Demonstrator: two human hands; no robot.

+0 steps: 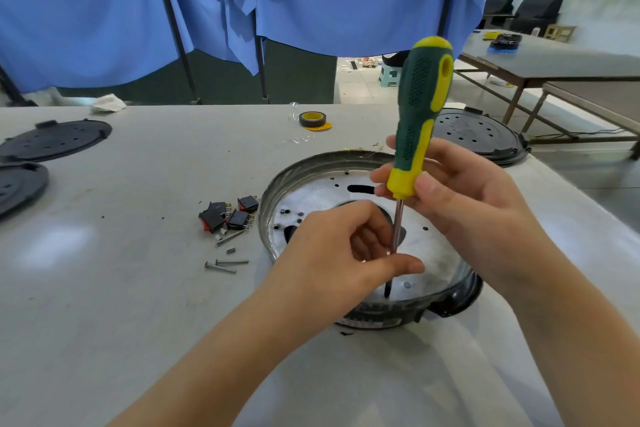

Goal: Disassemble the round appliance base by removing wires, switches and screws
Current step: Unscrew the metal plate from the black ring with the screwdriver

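The round appliance base (304, 177), a shiny metal dish with a black plastic underside, lies on the grey table in front of me. A green and yellow screwdriver (420, 107) stands upright in it, its tip down near the dish's front wall. My right hand (464, 204) grips the lower end of the handle. My left hand (332, 253) is curled around the metal shaft, thumb and fingers pinching it low down. Several removed black rocker switches (228, 215) and loose screws (225, 263) lie on the table left of the base.
Black perforated round covers lie at the far left (55, 139) and behind the base at right (478, 132). A roll of dark tape (312, 119) sits toward the back. Blue curtains hang behind the table; another table stands to the right.
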